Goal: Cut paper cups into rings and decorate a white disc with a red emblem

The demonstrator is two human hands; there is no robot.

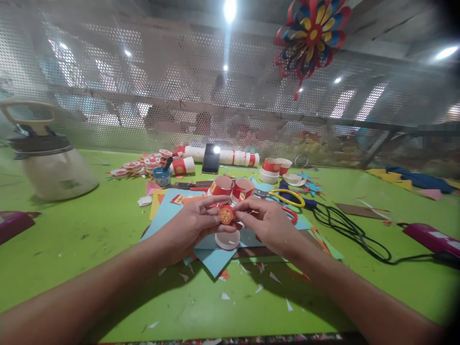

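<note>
A small round red piece with a yellow pattern (226, 215) is held up over the middle of the table, its patterned face towards me. My left hand (197, 216) grips it from the left, fingers behind it and thumb at its edge. From the other side my right hand (264, 220) pinches at its right edge. Below it stands a white paper cup piece (227, 239) on light blue paper sheets (215, 261). Just beyond my fingers are two red and white cut cup rings, a left ring (220, 184) and a right ring (243, 188).
Yellow-handled scissors (287, 196) lie right of my hands, near a black cable (352, 235) and a purple device (431, 238). Behind are a blue jar (161, 176), a phone (211, 158) and more paper cups (270, 170). A large jug (53, 167) stands left.
</note>
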